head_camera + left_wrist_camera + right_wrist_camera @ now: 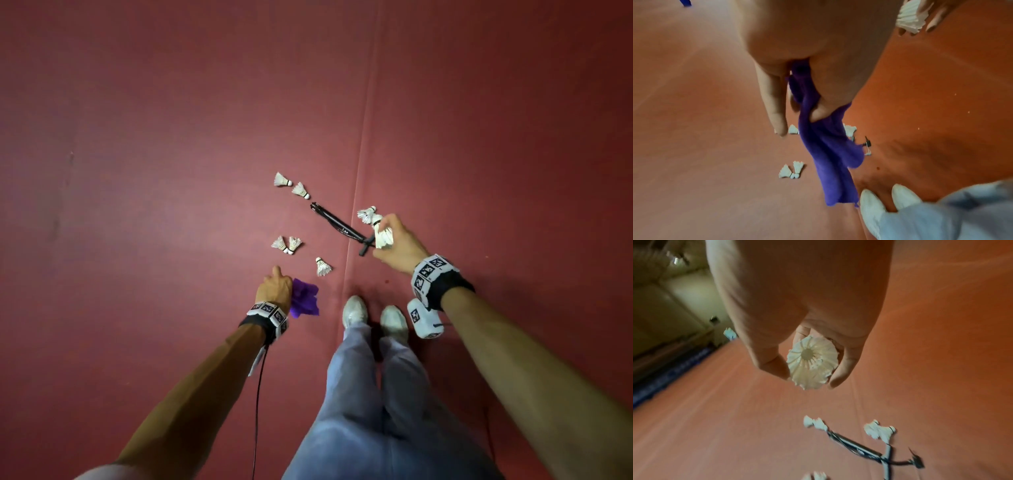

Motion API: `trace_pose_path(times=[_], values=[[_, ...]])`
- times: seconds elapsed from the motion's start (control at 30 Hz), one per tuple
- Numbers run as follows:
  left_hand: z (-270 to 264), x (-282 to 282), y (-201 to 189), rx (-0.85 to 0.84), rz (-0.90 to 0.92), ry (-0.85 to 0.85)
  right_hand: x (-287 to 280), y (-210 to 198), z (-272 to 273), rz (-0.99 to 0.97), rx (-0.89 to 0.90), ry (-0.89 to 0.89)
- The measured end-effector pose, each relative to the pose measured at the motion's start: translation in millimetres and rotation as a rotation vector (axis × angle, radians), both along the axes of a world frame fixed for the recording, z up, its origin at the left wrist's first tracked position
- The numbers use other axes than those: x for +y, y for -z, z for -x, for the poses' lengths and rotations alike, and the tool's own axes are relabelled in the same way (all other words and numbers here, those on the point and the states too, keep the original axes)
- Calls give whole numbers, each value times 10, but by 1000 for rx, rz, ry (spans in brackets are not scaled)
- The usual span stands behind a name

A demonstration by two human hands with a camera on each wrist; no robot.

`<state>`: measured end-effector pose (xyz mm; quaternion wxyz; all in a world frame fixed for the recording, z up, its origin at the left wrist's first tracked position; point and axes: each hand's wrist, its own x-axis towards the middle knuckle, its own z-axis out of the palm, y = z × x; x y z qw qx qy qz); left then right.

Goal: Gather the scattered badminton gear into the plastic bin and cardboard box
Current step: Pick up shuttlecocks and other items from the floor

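My left hand [274, 286] grips a purple cloth [304, 298], which hangs down from the fist [826, 154]. My right hand [397, 240] holds a white shuttlecock [383, 234], its feather skirt facing the wrist camera [813, 361]. Several more white shuttlecocks lie on the red floor: two at the far side [291, 184], a touching pair [287, 244], a single one [322, 267] and one beside my right hand [366, 214]. A black strap with clips [337, 224] lies between them. No bin or box is in view.
The red mat floor [171, 171] has a seam [359, 164] running away from my white shoes [373, 317]. A wall and a dark blue strip [670, 366] border the floor in the right wrist view.
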<state>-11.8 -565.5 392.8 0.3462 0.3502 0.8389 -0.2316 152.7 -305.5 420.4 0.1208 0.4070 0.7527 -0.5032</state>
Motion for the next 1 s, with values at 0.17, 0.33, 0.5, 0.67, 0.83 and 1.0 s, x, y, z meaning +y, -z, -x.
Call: trace_pose_path(times=[0.17,0.33,0.5,0.67,0.83,1.0], values=[[126,225,-1096,-106,-281,-182,-4,-1254,65,42,125,217],[166,456,-2195,-115,-703,-355,-84,-2093,38,46,180,358],[70,470,-3168,-98,-1079,-399,-202,-2590,58,48,251,359],[-234,252,-3735,98,-1174,-496,-418,-2878,380,82,356,155],[-774,-301,-3947,340,-1180,-619,-943,-3086,534,182,390,-127],[-1422,-1084,-3971,439,-1248,-943,-1741,-3092,405,260,351,-409]])
